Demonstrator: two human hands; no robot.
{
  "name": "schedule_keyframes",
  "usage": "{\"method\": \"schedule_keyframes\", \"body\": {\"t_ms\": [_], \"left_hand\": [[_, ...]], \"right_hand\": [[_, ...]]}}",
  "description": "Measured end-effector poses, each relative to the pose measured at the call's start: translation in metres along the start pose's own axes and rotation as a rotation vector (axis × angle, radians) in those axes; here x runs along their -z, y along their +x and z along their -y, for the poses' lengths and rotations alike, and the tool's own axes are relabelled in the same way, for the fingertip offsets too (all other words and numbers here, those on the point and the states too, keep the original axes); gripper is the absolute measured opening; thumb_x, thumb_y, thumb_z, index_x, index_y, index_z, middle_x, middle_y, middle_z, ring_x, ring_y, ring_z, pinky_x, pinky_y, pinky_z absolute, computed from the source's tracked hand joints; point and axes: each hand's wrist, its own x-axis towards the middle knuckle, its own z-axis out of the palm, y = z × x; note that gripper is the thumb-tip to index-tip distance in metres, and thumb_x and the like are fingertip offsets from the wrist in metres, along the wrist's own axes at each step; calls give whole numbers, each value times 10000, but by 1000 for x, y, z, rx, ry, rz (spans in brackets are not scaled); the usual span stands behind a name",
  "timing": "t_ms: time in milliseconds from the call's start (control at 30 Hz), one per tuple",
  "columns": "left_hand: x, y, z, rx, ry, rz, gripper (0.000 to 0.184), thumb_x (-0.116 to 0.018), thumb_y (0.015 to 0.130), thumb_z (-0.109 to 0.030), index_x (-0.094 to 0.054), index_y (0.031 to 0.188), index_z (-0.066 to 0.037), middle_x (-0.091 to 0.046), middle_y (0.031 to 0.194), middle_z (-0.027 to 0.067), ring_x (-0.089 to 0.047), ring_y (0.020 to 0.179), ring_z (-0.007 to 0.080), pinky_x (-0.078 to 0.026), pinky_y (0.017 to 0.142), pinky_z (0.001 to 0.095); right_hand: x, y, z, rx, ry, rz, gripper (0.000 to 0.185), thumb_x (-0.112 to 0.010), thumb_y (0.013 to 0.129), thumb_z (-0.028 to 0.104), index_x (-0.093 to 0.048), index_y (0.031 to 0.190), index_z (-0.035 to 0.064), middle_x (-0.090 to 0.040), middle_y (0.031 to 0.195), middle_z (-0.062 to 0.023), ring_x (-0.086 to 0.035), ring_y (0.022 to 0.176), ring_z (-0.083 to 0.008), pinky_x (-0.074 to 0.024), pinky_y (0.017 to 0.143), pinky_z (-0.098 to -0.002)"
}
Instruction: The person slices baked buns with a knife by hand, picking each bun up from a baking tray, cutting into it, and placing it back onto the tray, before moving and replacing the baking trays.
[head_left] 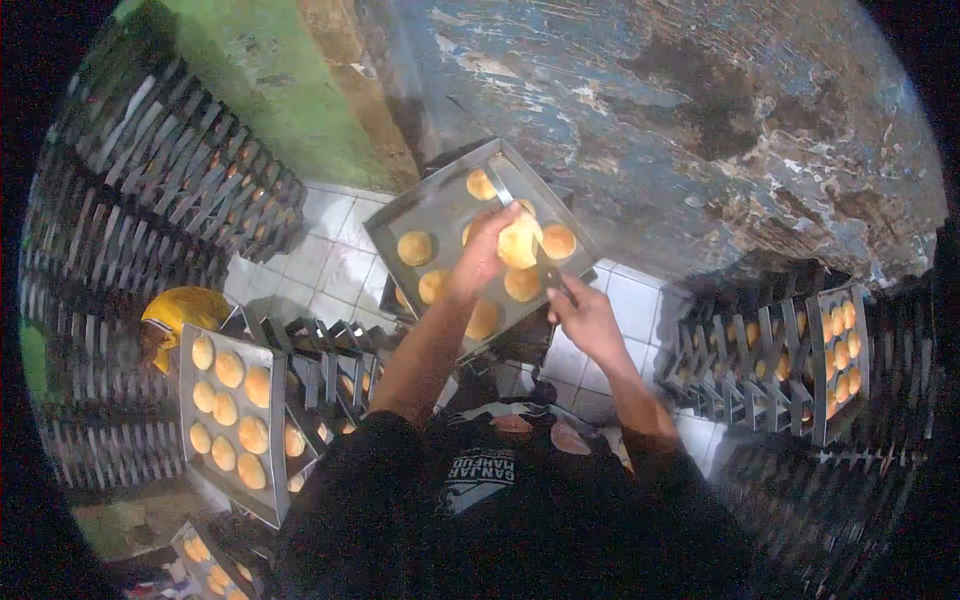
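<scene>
My left hand (485,250) is closed around a round golden bun (520,243), held over a metal tray (395,215). In my right hand (588,318) is a slim dark tool that looks like a knife (546,264). Its narrow end is at the right side of the held bun; whether it has cut in, I cannot tell. More buns (414,248) lie spaced out on the tray under my hands, some partly covered by my left hand and forearm.
To the left, a tray of buns (228,410) tops a stack; a yellow cloth-like item (185,315) lies behind it. Another stack with buns (840,350) stands right. Tall stacks of dark trays (180,165) line the left side. A peeling wall (640,130) rises ahead above white floor tiles (325,255).
</scene>
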Motion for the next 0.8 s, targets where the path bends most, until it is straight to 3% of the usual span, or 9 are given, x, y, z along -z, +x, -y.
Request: {"method": "schedule_keyframes", "body": {"t_ms": [67, 167, 300, 333, 467, 533, 667, 733, 800], "left_hand": [[14, 0, -12, -23, -35, 32, 246, -678, 959, -244, -643, 1073, -29, -699, 928, 65, -700, 785, 176, -583, 696, 347], [15, -13, -23, -44, -16, 33, 244, -679, 958, -239, -650, 1058, -19, -698, 915, 65, -701, 781, 179, -582, 683, 345], [7, -8, 6, 59, -75, 54, 221, -667, 966, -225, -658, 1036, -16, -694, 898, 64, -706, 794, 182, -586, 687, 338], [2, -9, 6, 46, -72, 32, 213, -665, 969, -223, -662, 1035, -20, -695, 899, 60, -705, 797, 179, -585, 687, 335], [20, -1, -7, -13, -113, 37, 220, -668, 971, -229, -667, 1051, -24, -700, 915, 60, -702, 794, 176, -580, 680, 330], [37, 2, -11, -18, -119, 34, 225, -669, 972, -234, -669, 1058, -26, -702, 921, 61, -702, 797, 177, -581, 683, 330], [33, 1, 5, 56, -125, -4, 233, -670, 974, -249, -673, 1064, -35, -706, 927, 58, -705, 804, 177, -589, 694, 339], [29, 2, 9, 76, -128, -20, 239, -652, 984, -269, -674, 1057, -42, -704, 913, 47, -702, 788, 167, -584, 697, 334], [35, 6, 8, 87, -132, -36, 249, -633, 995, -288, -676, 1050, -49, -703, 899, 36, -699, 772, 157, -579, 701, 329]], "right_hand": [[6, -21, 8, -135, 11, 53, 416, -590, 1006, 201, -565, 1398, 62, -644, 711, -31, -530, 572, -86, -448, 532, -275], [5, -44, -10, -150, 39, 95, 426, -587, 1007, 212, -562, 1411, 80, -644, 713, -27, -528, 573, -79, -456, 538, -265], [-9, -2, -8, -52, 28, 49, 389, -574, 1012, 221, -581, 1366, 59, -644, 701, -37, -549, 572, -103, -464, 546, -292], [-8, 9, 4, -122, 2, 81, 369, -578, 1007, 206, -590, 1340, 46, -649, 706, -51, -574, 608, -111, -470, 570, -295], [-7, -8, -15, -71, 16, 98, 392, -588, 1003, 208, -580, 1367, 62, -643, 710, -52, -570, 618, -109, -472, 578, -293], [-1, -31, -9, -149, 27, 100, 395, -636, 977, 180, -597, 1331, 7, -676, 768, -120, -643, 692, -163, -519, 670, -337], [-19, -8, -22, -208, -45, 117, 395, -644, 978, 187, -600, 1332, 17, -674, 770, -126, -643, 699, -161, -527, 687, -337], [-38, 24, -39, -13, 65, 88, 435, -612, 992, 155, -552, 1416, 83, -627, 733, -30, -527, 616, -85, -453, 568, -270], [-39, 30, -40, -21, 32, 121, 435, -613, 990, 145, -550, 1416, 79, -626, 734, -34, -526, 613, -85, -454, 565, -270]]}}
